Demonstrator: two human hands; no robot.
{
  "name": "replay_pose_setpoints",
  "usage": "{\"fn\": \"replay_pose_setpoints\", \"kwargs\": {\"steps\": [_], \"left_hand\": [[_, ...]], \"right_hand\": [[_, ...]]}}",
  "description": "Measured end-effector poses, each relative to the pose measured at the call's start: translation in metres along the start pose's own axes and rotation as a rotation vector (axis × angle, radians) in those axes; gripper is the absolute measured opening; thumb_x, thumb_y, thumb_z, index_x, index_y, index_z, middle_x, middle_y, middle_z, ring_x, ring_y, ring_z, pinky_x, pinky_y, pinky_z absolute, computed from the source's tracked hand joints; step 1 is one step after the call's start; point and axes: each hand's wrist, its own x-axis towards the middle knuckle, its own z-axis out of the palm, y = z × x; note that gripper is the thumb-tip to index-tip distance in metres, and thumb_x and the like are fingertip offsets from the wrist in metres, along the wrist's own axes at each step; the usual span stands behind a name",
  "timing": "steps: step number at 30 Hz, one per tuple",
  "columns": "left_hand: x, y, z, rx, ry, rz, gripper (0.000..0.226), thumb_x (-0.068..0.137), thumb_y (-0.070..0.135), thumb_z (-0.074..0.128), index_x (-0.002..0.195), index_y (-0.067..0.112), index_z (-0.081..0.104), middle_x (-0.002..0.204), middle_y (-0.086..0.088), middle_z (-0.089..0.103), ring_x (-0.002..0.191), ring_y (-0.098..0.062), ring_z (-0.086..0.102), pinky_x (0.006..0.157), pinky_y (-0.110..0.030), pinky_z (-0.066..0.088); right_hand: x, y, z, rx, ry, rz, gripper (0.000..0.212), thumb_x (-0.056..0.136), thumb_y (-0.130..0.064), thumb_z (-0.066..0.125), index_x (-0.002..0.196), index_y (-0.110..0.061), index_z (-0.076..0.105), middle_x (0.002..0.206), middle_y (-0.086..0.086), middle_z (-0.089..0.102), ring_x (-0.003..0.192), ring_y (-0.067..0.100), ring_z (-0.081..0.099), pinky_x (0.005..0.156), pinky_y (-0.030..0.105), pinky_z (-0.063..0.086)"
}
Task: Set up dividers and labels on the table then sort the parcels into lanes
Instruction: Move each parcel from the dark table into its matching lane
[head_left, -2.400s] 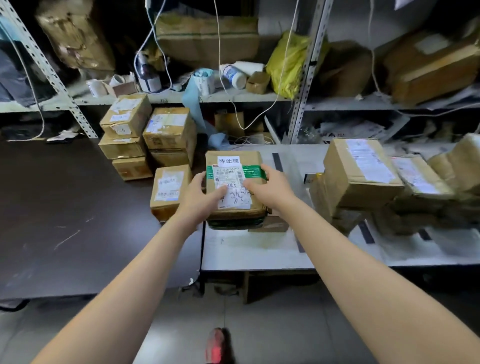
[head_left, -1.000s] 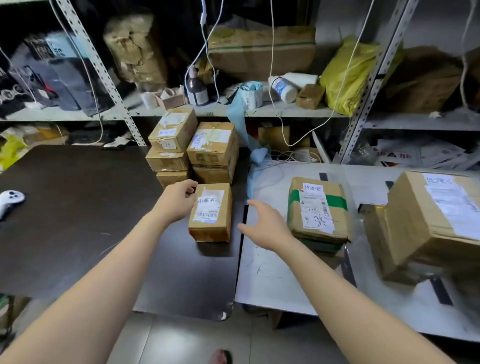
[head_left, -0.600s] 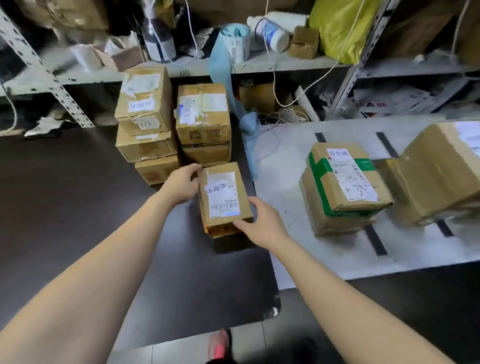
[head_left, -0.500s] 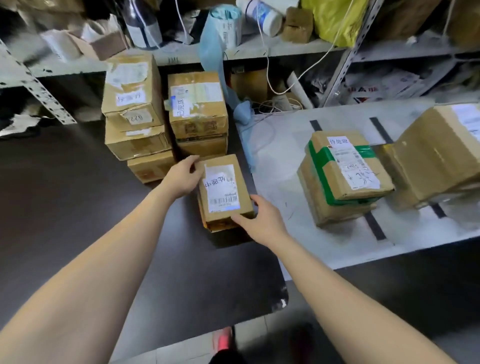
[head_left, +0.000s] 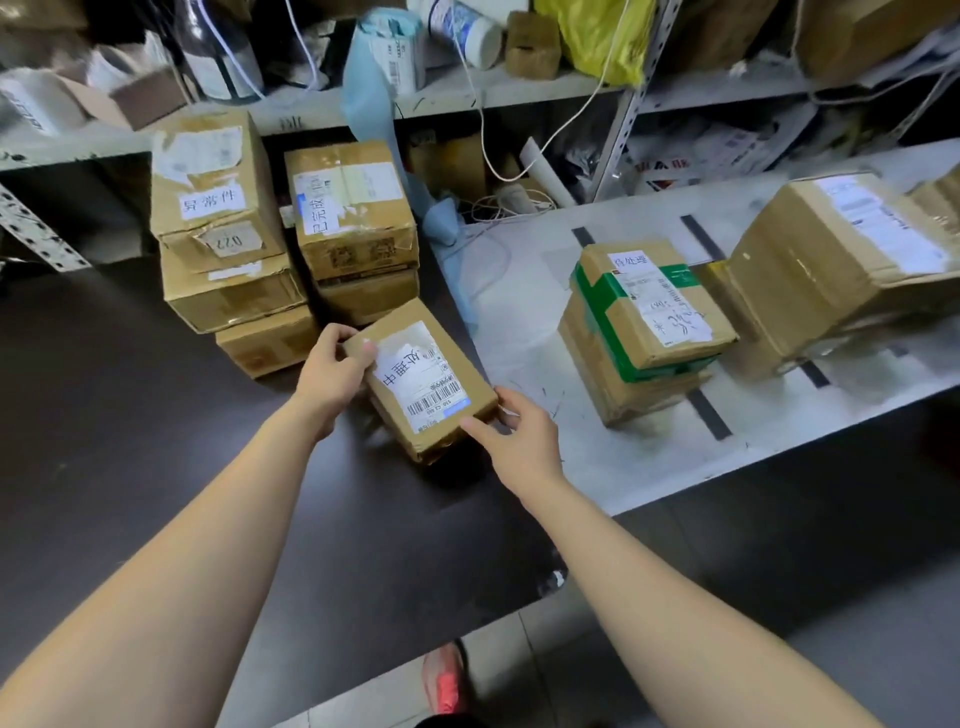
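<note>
A small cardboard parcel is held between both hands near the right edge of the dark bench: the fingers of the left hand are curled over its far corner, and those of the right hand are pressed against its near corner. Its white label is handwritten "处理中" above a barcode. Just behind it, two stacks of parcels are seen; the left stack's top box is marked "异常件" and "022", the right stack's top box "已完成". On the adjoining white bench, crossed by black tape strips, a green-taped parcel is labelled "待处理". Cluttered metal shelves are seen behind.
</note>
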Motion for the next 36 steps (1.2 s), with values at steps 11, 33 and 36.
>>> {"fn": "replay_pose_setpoints", "kwargs": {"steps": [11, 33, 36], "left_hand": [[-0.115, 0.038, 0.036, -0.004, 0.024, 0.088, 0.021, 0.088, 0.037, 0.067, 0.108, 0.037, 0.065, 0.116, -0.009, 0.064, 0.105, -0.027, 0.064, 0.077, -0.041, 0.058], [-0.302, 0.115, 0.395, 0.095, -0.121, 0.263, 0.046, 0.085, 0.049, 0.075, 0.121, 0.034, 0.052, 0.111, 0.008, 0.064, 0.103, -0.016, 0.062, 0.086, -0.039, 0.055], [-0.298, 0.117, 0.439, 0.086, -0.077, 0.248, 0.042, 0.086, 0.047, 0.074, 0.119, 0.034, 0.051, 0.109, 0.006, 0.063, 0.097, -0.011, 0.061, 0.077, -0.029, 0.051]], "right_hand": [[-0.041, 0.000, -0.093, 0.271, -0.084, -0.127, 0.065, 0.096, -0.021, 0.068, 0.155, -0.021, 0.042, 0.142, -0.016, 0.056, 0.130, 0.005, 0.054, 0.112, 0.044, 0.046], [-0.044, 0.083, -0.500, 0.045, 0.006, -0.212, 0.044, 0.083, -0.014, 0.084, 0.113, -0.042, 0.067, 0.113, -0.021, 0.069, 0.113, 0.004, 0.063, 0.096, 0.032, 0.057], [-0.024, 0.091, -0.529, 0.013, 0.008, -0.206, 0.054, 0.084, -0.016, 0.083, 0.132, -0.032, 0.063, 0.110, -0.023, 0.067, 0.109, -0.001, 0.061, 0.086, 0.020, 0.054]]}}
